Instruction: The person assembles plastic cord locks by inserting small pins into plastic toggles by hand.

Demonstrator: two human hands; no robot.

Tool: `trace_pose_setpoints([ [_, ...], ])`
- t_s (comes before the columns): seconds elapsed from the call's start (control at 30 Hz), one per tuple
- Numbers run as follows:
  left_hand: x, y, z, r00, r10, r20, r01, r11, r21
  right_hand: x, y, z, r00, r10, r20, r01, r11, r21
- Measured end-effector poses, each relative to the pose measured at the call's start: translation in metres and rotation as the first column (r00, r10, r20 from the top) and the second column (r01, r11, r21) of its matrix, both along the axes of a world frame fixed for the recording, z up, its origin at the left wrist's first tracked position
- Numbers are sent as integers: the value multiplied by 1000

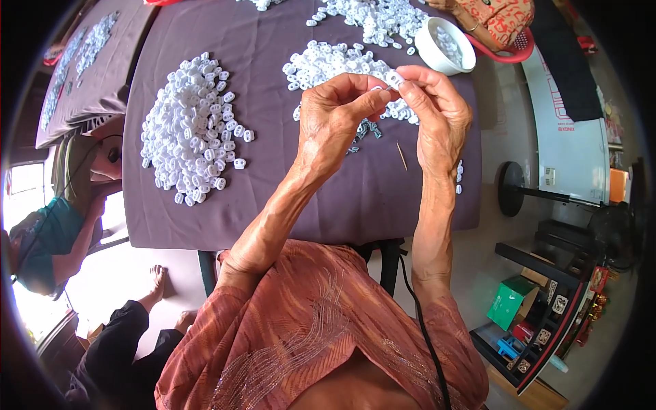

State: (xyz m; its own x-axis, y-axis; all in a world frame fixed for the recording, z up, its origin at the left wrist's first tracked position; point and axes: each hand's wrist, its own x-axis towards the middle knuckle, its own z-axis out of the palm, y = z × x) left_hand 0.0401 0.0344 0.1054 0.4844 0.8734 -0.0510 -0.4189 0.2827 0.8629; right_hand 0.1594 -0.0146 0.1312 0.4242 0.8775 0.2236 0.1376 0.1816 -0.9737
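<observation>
Above the far middle of the table, my two hands meet with fingertips closed. My right hand [441,113] pinches a small white two-holed plastic piece [394,78] between thumb and fingers. My left hand [328,123] pinches close beside it; a thin dark sliver shows at its fingertips, too small to name. Behind and under the hands spreads a pile of the same white pieces [321,61]. Small grey-green bits [369,128] lie just below my left fingers. A thin wooden stick [402,156] rests on the cloth between my forearms.
Left on the brown tablecloth [273,212] is a large heap of white pieces [188,130]. A white bucket [444,46] stands far right, beside another person's arm [478,31] and a red basket [523,48]. A few white pieces [459,178] lie by my right forearm. People sit at left.
</observation>
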Motion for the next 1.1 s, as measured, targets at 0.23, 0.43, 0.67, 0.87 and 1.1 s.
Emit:
trace_pose_setpoints([
  [0.23,1,-1,-1,1000,10,-12,-10,1000,18,-2,-1,-1,993,-42,111,41,999,14],
  [0.43,0,0,-1,999,-3,-46,3,1000,1,-5,-2,-3,956,-82,281,65,995,69],
  [0.67,3,0,-4,1000,26,8,-27,999,29,-2,-4,-4,984,-22,180,18,1000,26],
  [0.87,4,-1,-7,999,48,25,-49,997,61,0,-4,-3,972,-7,235,14,1000,-28],
  [1.1,5,3,-10,998,-32,54,36,997,-65,3,-4,-16,991,-10,136,14,1000,-24],
])
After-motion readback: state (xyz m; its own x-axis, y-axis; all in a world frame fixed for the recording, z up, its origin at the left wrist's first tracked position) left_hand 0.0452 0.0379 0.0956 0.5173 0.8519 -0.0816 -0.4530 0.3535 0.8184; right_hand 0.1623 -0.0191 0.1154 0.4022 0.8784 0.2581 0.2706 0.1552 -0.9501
